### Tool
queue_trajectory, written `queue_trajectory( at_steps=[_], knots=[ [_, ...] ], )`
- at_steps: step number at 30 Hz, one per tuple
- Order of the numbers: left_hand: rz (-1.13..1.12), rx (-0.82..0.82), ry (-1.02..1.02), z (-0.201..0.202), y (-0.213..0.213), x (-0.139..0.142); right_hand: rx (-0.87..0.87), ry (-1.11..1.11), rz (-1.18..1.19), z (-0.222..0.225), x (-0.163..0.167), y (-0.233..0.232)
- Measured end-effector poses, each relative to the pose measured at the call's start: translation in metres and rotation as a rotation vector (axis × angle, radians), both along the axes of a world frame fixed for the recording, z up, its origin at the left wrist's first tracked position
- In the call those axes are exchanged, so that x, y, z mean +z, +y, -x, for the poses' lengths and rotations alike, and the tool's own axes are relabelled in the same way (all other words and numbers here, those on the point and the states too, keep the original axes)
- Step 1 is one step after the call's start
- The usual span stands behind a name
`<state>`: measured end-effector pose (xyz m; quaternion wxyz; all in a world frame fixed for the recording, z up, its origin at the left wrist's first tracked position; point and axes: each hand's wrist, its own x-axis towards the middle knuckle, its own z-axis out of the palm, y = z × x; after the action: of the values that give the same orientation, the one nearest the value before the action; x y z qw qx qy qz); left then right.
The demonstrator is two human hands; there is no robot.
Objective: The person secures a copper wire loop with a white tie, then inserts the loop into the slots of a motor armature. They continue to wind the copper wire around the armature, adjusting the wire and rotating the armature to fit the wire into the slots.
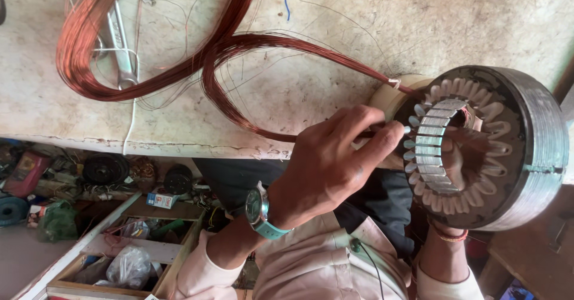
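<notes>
A round grey motor stator (538, 138) with white paper liners in its slots stands on edge at the right rim of the worn table (371, 31). My left hand (326, 162), wearing a teal watch, pinches the end of a copper wire bundle (215, 61) against the stator's slots. That wire runs in long loops across the table to the far left. My right hand (457, 156) reaches up through the stator's bore, fingers curled inside it; a red thread band is on its wrist. What lies between the left fingertips is hidden.
A beige tape roll (388, 94) sits behind the stator. A metal tool (121, 49) lies under the wire loops at upper left. Below the table edge are a wooden crate (119, 258) with plastic bags, dark round parts and clutter.
</notes>
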<state>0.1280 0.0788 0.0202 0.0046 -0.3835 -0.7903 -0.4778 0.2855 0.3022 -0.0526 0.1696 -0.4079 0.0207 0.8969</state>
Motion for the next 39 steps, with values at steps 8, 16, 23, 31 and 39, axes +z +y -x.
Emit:
queue_trajectory(
  at_steps=[8,16,23,31,39],
  knots=[
    [-0.073,-0.041,-0.1,0.003,-0.002,-0.002,0.4,-0.002,-0.887,0.01,0.001,0.003],
    [-0.009,-0.042,-0.082,0.005,-0.001,0.004,0.799,0.094,-0.831,0.037,0.022,0.013],
    [0.02,-0.014,0.031,0.002,0.002,0.004,0.606,0.0,-1.078,0.034,0.026,-0.002],
    [0.035,0.066,0.192,-0.005,0.026,-0.009,0.146,0.216,-0.738,0.013,-0.008,0.007],
    [-0.016,-0.012,0.037,-0.002,0.012,-0.013,0.128,0.616,-0.232,0.013,-0.007,0.007]
  ],
)
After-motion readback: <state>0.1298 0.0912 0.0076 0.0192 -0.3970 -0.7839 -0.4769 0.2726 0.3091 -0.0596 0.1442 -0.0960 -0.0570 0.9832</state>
